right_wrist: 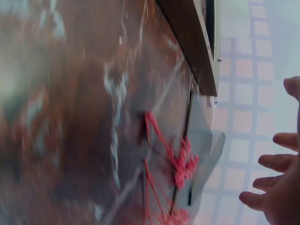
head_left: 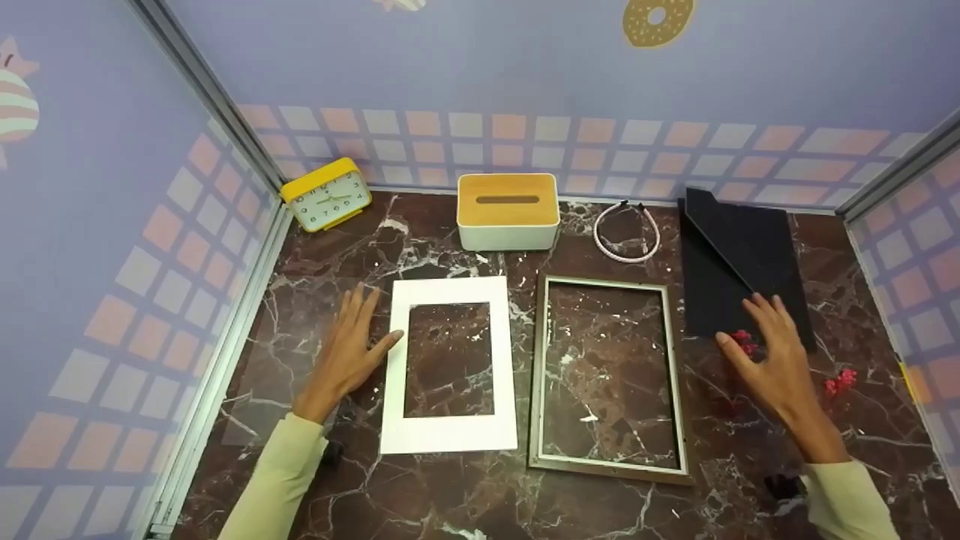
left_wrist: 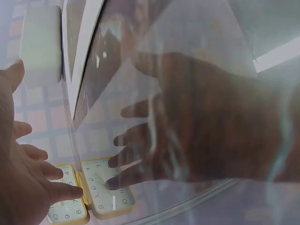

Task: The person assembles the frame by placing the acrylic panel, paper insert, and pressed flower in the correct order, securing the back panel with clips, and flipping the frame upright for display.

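My left hand (head_left: 341, 360) is held with fingers spread above a thin clear sheet (head_left: 274, 337) on the left; whether it touches the sheet cannot be told. Its thumb is by the left edge of a white picture mat (head_left: 450, 435). To the right of the mat lies an empty picture frame (head_left: 611, 471) with a brown outside and a silver inner lip. My right hand (head_left: 780, 367), fingers apart and holding nothing, hovers near the lower end of a black backing board (head_left: 772, 247) with a fold-out stand. Red flower sprigs (right_wrist: 185, 164) lie below that hand.
Along the back wall stand a yellow alarm clock (head_left: 328, 199), a tissue box (head_left: 508, 238) with a wooden lid and a pale headband (head_left: 626, 259). Patterned walls enclose the dark marbled tabletop (head_left: 420, 495). A small yellow item (head_left: 906, 382) shows at the right wall.
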Demonstrator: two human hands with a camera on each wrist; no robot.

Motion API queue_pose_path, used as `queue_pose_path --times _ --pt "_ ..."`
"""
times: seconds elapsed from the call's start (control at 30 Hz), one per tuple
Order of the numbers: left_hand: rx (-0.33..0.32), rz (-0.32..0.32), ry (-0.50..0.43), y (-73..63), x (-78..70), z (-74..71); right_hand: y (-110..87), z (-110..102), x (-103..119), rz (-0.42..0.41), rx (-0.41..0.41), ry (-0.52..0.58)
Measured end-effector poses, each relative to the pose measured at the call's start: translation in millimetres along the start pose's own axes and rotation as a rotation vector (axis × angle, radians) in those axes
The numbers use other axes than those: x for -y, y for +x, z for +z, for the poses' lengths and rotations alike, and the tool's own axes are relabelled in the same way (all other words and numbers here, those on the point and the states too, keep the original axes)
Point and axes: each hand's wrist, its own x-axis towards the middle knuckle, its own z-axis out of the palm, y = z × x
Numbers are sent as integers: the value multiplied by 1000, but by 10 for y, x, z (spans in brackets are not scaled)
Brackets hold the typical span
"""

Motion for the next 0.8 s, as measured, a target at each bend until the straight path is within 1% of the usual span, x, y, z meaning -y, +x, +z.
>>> queue_pose_path --times 0.13,0.27,0.37,0.5,0.6,0.73,0.8 --pt "-60 -12 -103 -47 -22 25 -38 120 30 13 -45 43" --pt "-126 -42 -197 -102 -27 57 -78 232 51 -10 -89 50" --pt "-168 -52 -259 -134 -42 68 -111 305 63 -27 -103 73" --pt "-203 -32 -331 -155 -83 61 -144 363 79 -45 -88 112" --pt "-221 -26 -368 -155 -114 54 -163 388 91 -35 -73 134" --pt "-236 -44 -390 -142 -142 48 -193 440 111 -6 -49 129" --pt "-234 -58 -414 -137 -150 47 -202 475 122 -7 -30 125"
